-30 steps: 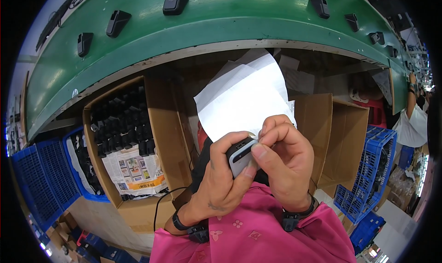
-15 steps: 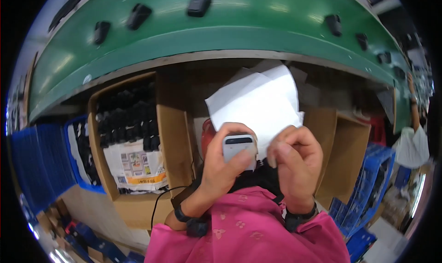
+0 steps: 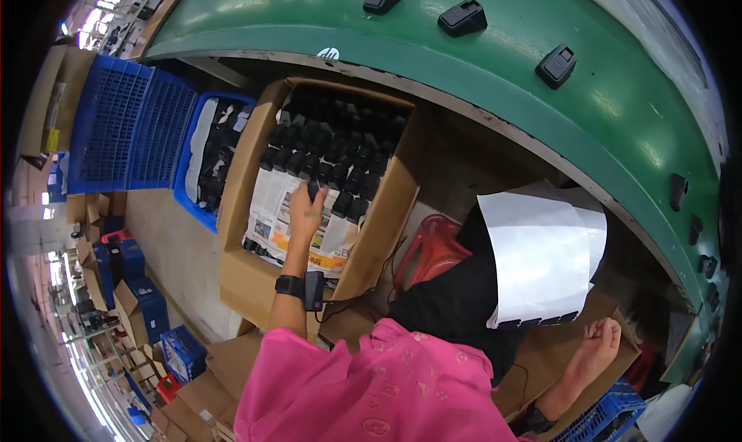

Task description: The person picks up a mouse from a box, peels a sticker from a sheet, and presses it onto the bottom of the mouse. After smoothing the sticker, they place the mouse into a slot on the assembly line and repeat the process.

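While the left hand [image 3: 304, 210] is leaning into the cardboard box [image 3: 398, 202] on the left, its thumb and fingers are standing narrowly apart, gripping a black device [image 3: 314, 186] between them. That device is sitting at the near edge of several packed rows of black devices [image 3: 332, 146], just above the printed newspaper [image 3: 267, 201] that is covering the nearer part of the box. The hand is partly hiding the device, so its full shape is not showing.

Well apart, at the lower right, the right hand [image 3: 599, 347] is hanging over an open cardboard box [image 3: 541, 374], its fingers curling loosely inward and the tips bunching close to the thumb. Whether anything small is lying between those fingertips, I cannot tell.

Between the two hands, a white sheet [image 3: 541, 249] is draping over the person's black-clothed lap [image 3: 452, 307], with small black pieces [image 3: 537, 320] lining its lower edge. A red stool [image 3: 430, 245] is showing beside the lap. Beyond, more black docks are standing well spaced along a green bench [image 3: 502, 63], and at the far left a blue tray [image 3: 203, 208] is holding dark items beside upright blue crates [image 3: 116, 125].
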A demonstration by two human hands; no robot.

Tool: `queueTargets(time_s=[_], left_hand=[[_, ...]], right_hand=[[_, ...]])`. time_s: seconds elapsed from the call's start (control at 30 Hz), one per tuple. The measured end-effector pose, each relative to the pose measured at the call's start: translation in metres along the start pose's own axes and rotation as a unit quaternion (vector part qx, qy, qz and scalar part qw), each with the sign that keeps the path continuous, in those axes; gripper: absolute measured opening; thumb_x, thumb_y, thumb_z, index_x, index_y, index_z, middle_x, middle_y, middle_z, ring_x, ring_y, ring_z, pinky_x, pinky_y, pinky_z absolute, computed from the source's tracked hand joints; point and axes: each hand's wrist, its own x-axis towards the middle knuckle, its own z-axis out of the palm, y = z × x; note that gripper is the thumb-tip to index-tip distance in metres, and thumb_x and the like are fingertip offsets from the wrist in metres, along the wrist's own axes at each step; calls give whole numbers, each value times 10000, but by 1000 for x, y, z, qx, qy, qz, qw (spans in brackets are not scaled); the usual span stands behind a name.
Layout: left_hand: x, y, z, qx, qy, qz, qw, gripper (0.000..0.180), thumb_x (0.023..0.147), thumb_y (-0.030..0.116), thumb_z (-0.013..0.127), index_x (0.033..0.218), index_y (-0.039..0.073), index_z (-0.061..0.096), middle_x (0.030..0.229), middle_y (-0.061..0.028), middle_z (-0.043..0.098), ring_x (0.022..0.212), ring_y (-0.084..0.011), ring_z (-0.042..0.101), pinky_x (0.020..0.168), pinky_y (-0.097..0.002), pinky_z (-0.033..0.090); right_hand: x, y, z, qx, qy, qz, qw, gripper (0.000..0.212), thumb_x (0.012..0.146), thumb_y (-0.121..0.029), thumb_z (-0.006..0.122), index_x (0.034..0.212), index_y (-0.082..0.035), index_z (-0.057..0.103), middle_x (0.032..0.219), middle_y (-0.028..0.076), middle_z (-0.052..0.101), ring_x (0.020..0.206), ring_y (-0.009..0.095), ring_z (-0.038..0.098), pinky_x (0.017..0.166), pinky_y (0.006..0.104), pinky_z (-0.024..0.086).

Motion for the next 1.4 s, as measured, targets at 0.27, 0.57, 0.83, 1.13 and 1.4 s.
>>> queueTargets(time_s=[0.27, 0.57, 0.83, 1.13, 1.4], left_hand=[[-21, -20, 35, 28, -30, -86, 995, 392, 764, 266, 730, 1010, -28, 646, 878, -244, 640, 840, -396, 610, 738, -422, 476], [-31, -29, 48, 20, -21, -10, 1000, 230, 856, 179, 599, 920, -41, 601, 837, -255, 583, 788, -448, 557, 673, -482, 448], [-32, -16, 31, 88, -43, -33, 995, 207, 880, 179, 565, 863, -26, 585, 854, -248, 586, 775, -439, 557, 663, -494, 430], [206, 228, -57, 126, 224, 211, 943, 637, 911, 442, 519, 1389, 71, 318, 1207, -260, 498, 982, -447, 574, 777, -486, 485], [387, 154, -7, 153, 11, 215, 965, 510, 945, 454, 435, 1317, 104, 420, 1273, -248, 480, 1079, -477, 506, 846, -530, 433]], right_hand=[[-3, 3, 14, -11, -10, 15, 1000, 50, 928, -51, 519, 884, -49, 495, 763, 29, 504, 687, 93, 454, 628, 233, 366], [1, 5, 26, -29, 36, 3, 999, 65, 931, -45, 511, 872, -44, 486, 753, 32, 489, 661, 99, 436, 610, 233, 362], [-5, 6, 28, -39, 41, 0, 998, 75, 902, -25, 535, 849, -31, 482, 704, 25, 460, 620, 98, 413, 573, 233, 347], [-40, -6, 59, -258, 121, -33, 958, 116, 873, -74, 605, 973, -16, 612, 862, -2, 571, 776, 70, 522, 690, 208, 430], [-56, 7, 61, -422, 45, -136, 895, 487, 716, -91, 756, 1151, 14, 564, 959, 111, 531, 837, 200, 542, 704, 291, 457]])
